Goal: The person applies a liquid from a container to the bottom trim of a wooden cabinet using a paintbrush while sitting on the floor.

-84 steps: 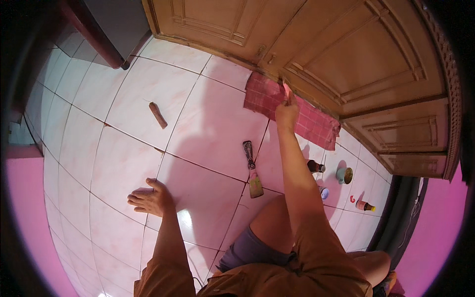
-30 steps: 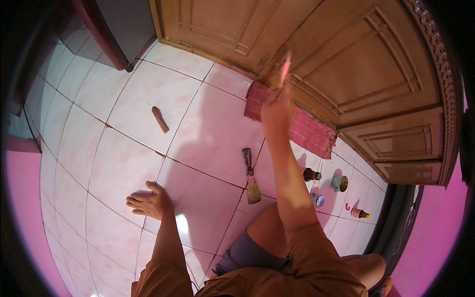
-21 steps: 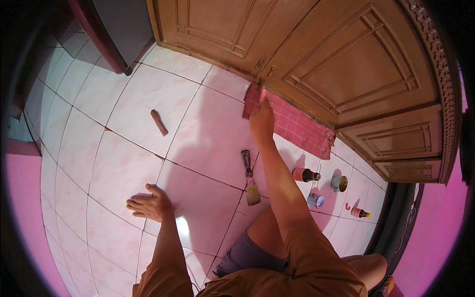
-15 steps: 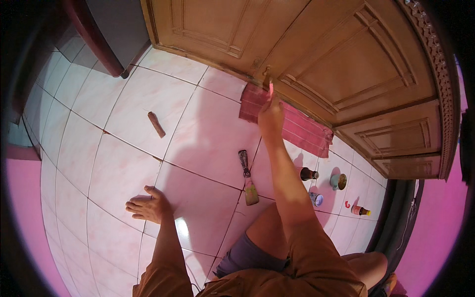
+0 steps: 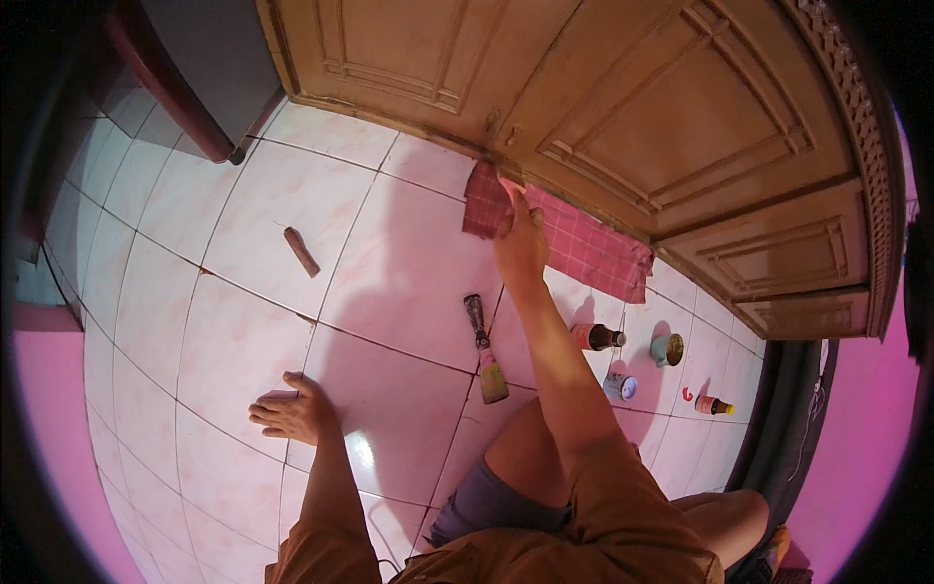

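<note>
My right hand (image 5: 522,243) reaches forward with its fingers closed round the pink handle of a paintbrush (image 5: 511,183). The brush's dark end is at the bottom edge of the brown wooden cabinet (image 5: 671,117), below a keyhole fitting. Under that hand a red checked cloth (image 5: 593,243) lies along the cabinet's foot. On the tiled floor to the left, my left hand (image 5: 297,409) rests flat with fingers spread, holding nothing. Between my arms lies a flat tool (image 5: 484,350) with a dark handle and a wide greenish-brown end.
Right of my right arm stand a dark bottle (image 5: 600,337), a small tin (image 5: 621,387), a light green cup (image 5: 666,349) and a smaller yellow-capped bottle (image 5: 715,405). A brown stick-like piece (image 5: 302,251) lies at the far left, near a dark red furniture leg (image 5: 180,88).
My right hand has moved slightly back and down with the paintbrush, from the keyhole area to the cabinet's bottom edge. My left hand has stayed on the floor.
</note>
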### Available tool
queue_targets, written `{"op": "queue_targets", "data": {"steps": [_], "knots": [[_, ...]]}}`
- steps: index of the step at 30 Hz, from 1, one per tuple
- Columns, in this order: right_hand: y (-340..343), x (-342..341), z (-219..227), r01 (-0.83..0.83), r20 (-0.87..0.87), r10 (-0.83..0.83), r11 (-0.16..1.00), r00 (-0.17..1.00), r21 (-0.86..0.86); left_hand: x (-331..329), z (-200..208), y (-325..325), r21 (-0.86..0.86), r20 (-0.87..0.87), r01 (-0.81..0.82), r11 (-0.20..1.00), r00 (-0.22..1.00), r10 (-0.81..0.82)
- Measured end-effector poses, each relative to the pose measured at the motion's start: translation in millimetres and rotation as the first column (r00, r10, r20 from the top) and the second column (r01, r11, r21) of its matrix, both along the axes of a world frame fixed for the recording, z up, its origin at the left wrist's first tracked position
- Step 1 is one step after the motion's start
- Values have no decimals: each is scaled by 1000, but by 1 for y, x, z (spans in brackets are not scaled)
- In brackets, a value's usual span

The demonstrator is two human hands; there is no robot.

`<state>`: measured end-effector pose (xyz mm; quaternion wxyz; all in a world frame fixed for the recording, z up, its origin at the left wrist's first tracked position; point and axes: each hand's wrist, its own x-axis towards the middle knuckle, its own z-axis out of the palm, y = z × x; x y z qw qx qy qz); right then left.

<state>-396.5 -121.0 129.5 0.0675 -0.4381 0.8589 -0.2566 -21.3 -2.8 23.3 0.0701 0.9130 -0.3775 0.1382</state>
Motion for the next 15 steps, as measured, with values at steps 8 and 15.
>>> {"op": "queue_targets", "data": {"steps": [8, 15], "knots": [[-18, -19, 2, -103, -149, 74, 975, 986, -196, -1, 2, 0, -18, -13, 1, 1000, 1000, -1], [-22, -7, -4, -82, -38, 81, 996, 996, -36, -4, 8, -2, 37, -54, -6, 999, 999, 8]]}}
